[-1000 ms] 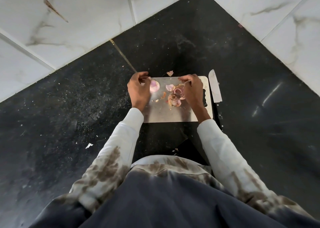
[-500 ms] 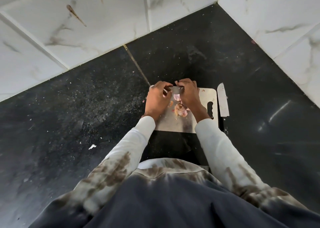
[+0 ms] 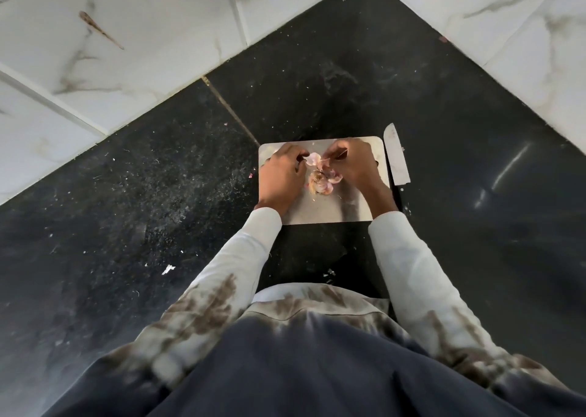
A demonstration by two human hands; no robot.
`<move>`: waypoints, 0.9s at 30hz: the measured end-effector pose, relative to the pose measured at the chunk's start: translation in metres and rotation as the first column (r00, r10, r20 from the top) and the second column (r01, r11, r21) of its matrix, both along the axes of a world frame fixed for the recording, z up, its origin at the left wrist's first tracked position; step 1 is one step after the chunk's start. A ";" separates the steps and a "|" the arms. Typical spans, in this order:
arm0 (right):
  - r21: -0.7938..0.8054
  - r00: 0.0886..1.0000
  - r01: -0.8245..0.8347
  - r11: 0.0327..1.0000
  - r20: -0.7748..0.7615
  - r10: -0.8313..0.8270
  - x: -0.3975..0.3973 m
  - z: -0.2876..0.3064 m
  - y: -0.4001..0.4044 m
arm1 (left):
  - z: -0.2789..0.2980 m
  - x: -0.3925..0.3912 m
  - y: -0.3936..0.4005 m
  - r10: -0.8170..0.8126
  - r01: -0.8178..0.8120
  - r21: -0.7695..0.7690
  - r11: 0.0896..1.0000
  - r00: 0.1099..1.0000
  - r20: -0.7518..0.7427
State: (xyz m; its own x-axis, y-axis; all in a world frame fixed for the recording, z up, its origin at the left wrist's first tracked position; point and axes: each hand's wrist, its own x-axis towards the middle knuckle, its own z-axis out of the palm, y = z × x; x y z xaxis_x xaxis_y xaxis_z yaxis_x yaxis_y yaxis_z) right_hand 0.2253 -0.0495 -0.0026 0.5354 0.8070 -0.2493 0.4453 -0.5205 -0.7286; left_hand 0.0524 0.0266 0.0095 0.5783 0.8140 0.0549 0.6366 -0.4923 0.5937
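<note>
A steel cutting board lies on the black countertop. Over its far half, my left hand grips a small pink peeled onion. Just to the right, my right hand pinches a thin strip of onion skin that still hangs from that onion. A small heap of pink and brown peels lies on the board between my wrists.
A knife blade lies on the counter just right of the board, tip pointing away from me. White marble wall tiles close the corner at the back and right. Crumbs and a white scrap dot the counter on the left.
My hands came together over the onion, then drew slightly apart, with the right one pulling a strip of skin off. The camera view also shifted.
</note>
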 end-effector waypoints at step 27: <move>-0.114 0.997 0.040 0.993 -0.063 -0.048 0.029 0.020 -0.057 | -0.011 -0.002 -0.023 0.088 -0.088 -0.120 0.989 0.996 -0.011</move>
